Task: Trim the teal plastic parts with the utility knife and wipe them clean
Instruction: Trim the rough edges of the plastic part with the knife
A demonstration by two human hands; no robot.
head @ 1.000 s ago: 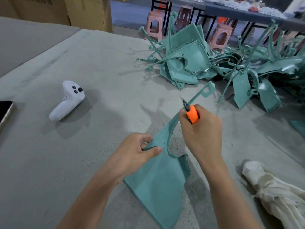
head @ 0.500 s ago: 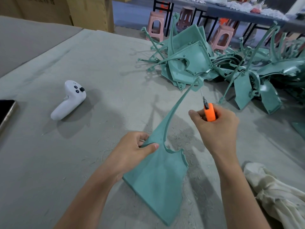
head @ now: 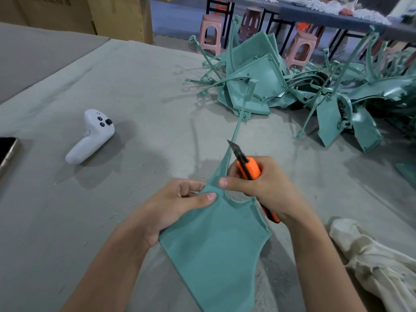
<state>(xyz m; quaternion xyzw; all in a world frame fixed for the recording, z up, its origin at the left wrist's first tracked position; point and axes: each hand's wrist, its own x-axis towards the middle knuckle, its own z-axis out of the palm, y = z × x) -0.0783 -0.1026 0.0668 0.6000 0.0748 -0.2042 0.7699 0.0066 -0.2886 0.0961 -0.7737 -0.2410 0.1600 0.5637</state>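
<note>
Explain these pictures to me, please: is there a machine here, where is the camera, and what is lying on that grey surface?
No machine here: a person works with bare hands, filmed by a wide-angle camera on their head that looks forward and down. The left hand grips a flat teal part near its thin stem. The right hand holds an orange utility knife, blade out beside that stem; whether it touches is unclear. On the grey table lie a pile of teal parts at the far right, a white controller, a dark phone at the left edge and a pale cloth at the near right.
</note>
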